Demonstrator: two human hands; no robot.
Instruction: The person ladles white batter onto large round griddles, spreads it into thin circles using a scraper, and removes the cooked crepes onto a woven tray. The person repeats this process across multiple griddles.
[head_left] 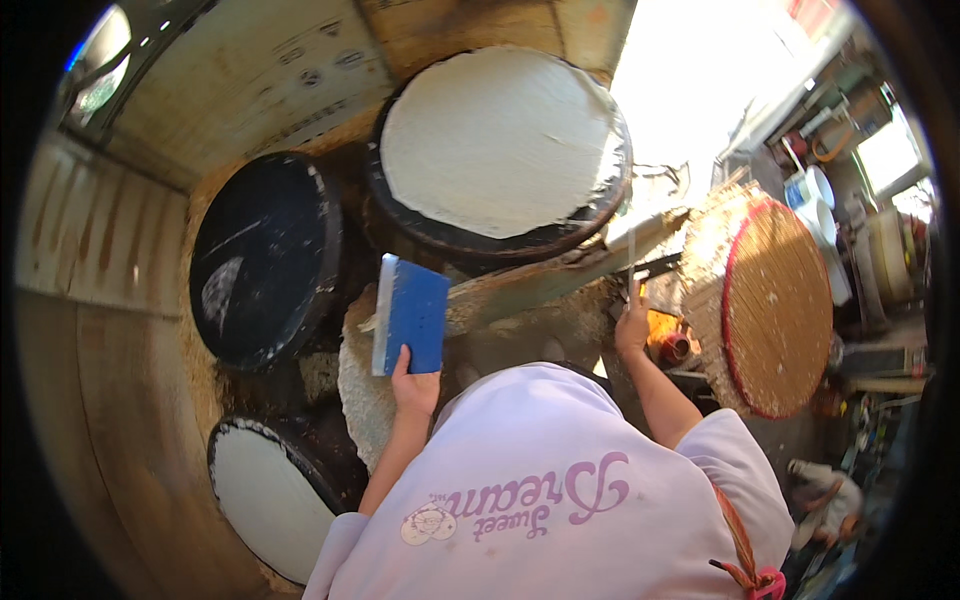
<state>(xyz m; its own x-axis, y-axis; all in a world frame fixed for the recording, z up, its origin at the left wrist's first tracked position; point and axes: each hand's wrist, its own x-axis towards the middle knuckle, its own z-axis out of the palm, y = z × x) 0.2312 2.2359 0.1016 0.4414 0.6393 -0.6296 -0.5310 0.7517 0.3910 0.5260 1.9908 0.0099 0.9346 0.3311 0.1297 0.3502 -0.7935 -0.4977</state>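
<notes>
1. Left hand point(417, 388): I have it closed on the lower end of a flat blue rectangular board point(415, 318) with a pale long edge. Thumb lies on the face; the other fingers are hidden behind.
2. Board stands near upright, in the air left of my centre line, near a rough pale masonry edge point(362, 400).
3. Right hand point(632, 328): out to my right, fingers look curled at the lower end of a thin pale stick point(632, 225). Too small for me to tell whether they grip it.
4. Near that hand: a small reddish round vessel point(675, 347) and a round straw-coloured mat point(785, 310) with red edging, tilted up.
5. Far griddle point(425, 228): big, round, black; white sheet point(500, 140) covers most of it. Sunlight hits its right side.
6. Left griddle point(265, 260): bare black, a shiny patch low on its face.
7. Near-left griddle point(308, 462): white layer point(268, 500) on it, partly cut by my sleeve.
8. Weathered plank point(575, 278) slants in front of the far griddle.
9. Far right: pale buckets point(818, 220); lower down, another person point(830, 500), blurred.
</notes>
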